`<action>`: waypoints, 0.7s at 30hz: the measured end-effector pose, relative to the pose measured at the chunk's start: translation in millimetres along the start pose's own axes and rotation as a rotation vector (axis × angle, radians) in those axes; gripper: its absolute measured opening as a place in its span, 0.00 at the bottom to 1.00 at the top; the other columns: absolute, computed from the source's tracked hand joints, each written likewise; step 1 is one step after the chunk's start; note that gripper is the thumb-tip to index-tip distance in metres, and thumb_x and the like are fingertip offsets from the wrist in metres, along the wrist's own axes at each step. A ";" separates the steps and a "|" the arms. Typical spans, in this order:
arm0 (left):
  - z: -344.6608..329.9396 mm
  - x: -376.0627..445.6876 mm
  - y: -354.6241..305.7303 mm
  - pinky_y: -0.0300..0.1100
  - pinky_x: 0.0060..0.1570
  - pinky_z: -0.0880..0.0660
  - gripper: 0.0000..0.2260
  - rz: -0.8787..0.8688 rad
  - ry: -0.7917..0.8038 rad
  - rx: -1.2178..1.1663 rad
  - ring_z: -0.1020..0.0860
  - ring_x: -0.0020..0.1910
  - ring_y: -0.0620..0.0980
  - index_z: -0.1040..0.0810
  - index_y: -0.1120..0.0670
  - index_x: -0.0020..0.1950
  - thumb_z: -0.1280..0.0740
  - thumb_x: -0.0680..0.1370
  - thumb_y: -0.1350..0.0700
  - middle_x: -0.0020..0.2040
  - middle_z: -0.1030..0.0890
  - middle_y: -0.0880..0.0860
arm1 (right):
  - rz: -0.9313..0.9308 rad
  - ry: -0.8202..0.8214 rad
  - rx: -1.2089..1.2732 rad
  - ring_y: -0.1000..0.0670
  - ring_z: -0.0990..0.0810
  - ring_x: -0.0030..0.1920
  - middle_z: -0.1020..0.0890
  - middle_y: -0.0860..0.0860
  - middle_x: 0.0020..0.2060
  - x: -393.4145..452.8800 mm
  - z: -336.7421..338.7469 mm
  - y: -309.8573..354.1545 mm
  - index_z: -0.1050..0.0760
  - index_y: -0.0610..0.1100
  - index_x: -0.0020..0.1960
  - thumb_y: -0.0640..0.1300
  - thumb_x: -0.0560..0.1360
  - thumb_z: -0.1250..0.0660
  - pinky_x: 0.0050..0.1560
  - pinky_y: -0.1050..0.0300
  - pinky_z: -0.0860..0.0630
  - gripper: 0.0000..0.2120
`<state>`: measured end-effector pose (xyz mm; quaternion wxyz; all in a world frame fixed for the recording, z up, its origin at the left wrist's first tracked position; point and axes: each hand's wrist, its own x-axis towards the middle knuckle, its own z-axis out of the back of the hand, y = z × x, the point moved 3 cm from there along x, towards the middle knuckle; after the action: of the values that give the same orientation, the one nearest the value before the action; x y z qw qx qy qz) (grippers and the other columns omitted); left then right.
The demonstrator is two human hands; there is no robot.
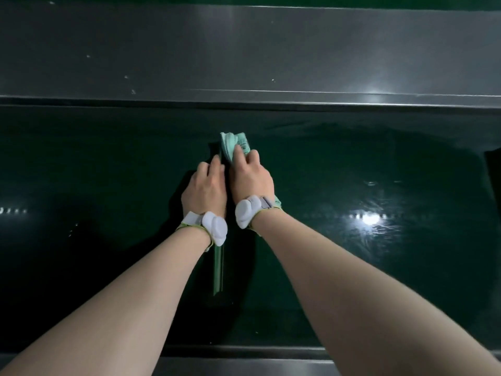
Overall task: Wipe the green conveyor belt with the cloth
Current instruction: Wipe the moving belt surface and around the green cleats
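While I look down from the head view, my right hand [250,180] presses the bunched cloth [235,146] flat against the green conveyor belt [352,164], fingers curled over its near part, the rest poking out beyond my fingertips. My left hand [204,187] rests just beside it, fingers fairly straight on the belt, holding nothing. Soft and light, the cloth will likely fold under me, so I judge a broad palm-down hold over its middle best.

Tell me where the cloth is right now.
In the head view the light green cloth lies near the middle of the green conveyor belt, under the right hand, its far end poking out past the fingertips, with the left hand just beside it.
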<state>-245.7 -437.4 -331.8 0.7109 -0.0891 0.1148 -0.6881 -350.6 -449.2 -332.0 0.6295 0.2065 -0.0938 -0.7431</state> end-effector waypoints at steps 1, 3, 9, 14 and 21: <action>0.1 -0.9 -1.0 0.53 0.36 0.27 0.18 -0.021 -0.005 0.023 0.18 0.48 0.63 0.23 0.55 0.73 0.42 0.87 0.50 0.56 0.19 0.60 | 0.015 -0.009 -0.019 0.38 0.22 0.38 0.29 0.43 0.55 -1.0 3.3 -6.0 0.35 0.46 0.74 0.46 0.80 0.38 0.32 0.52 0.37 0.22; 0.3 -2.6 0.2 0.55 0.39 0.27 0.19 -0.043 0.003 0.079 0.19 0.48 0.64 0.25 0.55 0.75 0.43 0.87 0.50 0.55 0.19 0.61 | 0.011 -0.035 -0.068 0.37 0.21 0.39 0.29 0.43 0.53 4.7 19.3 -38.1 0.34 0.47 0.71 0.46 0.80 0.38 0.32 0.51 0.36 0.20; 4.1 -8.3 1.0 0.58 0.45 0.27 0.20 -0.013 0.029 0.099 0.21 0.51 0.64 0.29 0.54 0.77 0.46 0.88 0.50 0.57 0.22 0.61 | -0.262 -0.180 -0.185 0.30 0.21 0.42 0.30 0.38 0.55 -17.5 101.3 -220.6 0.31 0.47 0.66 0.53 0.81 0.38 0.38 0.48 0.31 0.17; 7.6 -18.7 -2.3 0.56 0.44 0.29 0.20 -0.087 0.029 0.177 0.22 0.48 0.63 0.29 0.57 0.77 0.45 0.88 0.52 0.56 0.22 0.61 | -0.578 -0.288 -0.228 0.30 0.21 0.45 0.29 0.37 0.55 -40.6 126.5 -285.0 0.32 0.42 0.62 0.44 0.81 0.43 0.39 0.46 0.30 0.12; 5.2 -57.2 -0.1 0.58 0.41 0.27 0.19 -0.052 0.009 0.159 0.21 0.46 0.66 0.30 0.60 0.77 0.43 0.87 0.56 0.55 0.22 0.64 | -0.110 -0.047 -0.097 0.37 0.19 0.43 0.27 0.40 0.61 -94.5 17.0 -104.0 0.36 0.45 0.76 0.42 0.81 0.40 0.35 0.50 0.31 0.24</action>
<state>-245.9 -380.5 -324.5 0.6971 -0.0321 0.0605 -0.7137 -439.6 -339.5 -340.4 0.5948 0.1631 -0.0609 -0.7848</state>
